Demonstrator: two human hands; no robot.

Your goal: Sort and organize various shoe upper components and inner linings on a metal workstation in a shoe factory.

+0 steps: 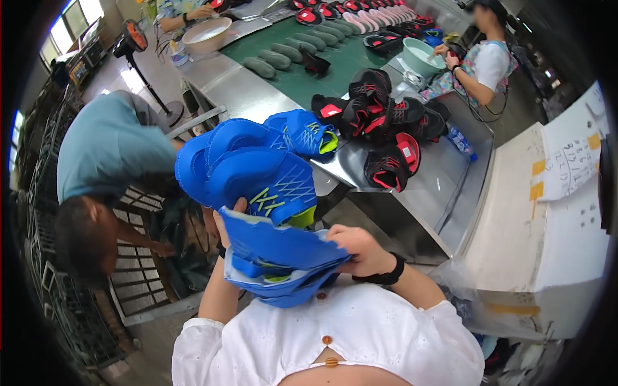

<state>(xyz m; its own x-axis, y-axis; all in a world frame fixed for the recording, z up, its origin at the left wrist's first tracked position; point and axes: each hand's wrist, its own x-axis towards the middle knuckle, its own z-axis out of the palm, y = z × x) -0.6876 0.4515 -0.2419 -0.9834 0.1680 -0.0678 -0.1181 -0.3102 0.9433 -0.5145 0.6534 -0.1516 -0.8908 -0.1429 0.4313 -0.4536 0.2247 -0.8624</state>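
Observation:
A stack of flat blue shoe uppers (pixel 277 239) with grey edges and a little yellow-green is held in front of my chest. My right hand (pixel 364 249) is closed on the stack's right end, its thumb and fingers pinching the edge. At the other end, my left hand (pixel 223 226) grips the stack, its fingers largely hidden behind it. Just beyond, more blue shoe uppers (pixel 235 168) with yellow-green laces lie piled at the near corner of the metal table. A further blue upper (pixel 308 132) sits behind that pile.
Black and red shoes (pixel 373 112) are heaped right of the blue pile. A green work surface (pixel 270 42) bears grey-green shoe forms (pixel 277 60). On the left, a person (pixel 109 148) bends over a wire crate (pixel 138 283). Another person (pixel 486 64) works beside a pale green basin (pixel 421 58).

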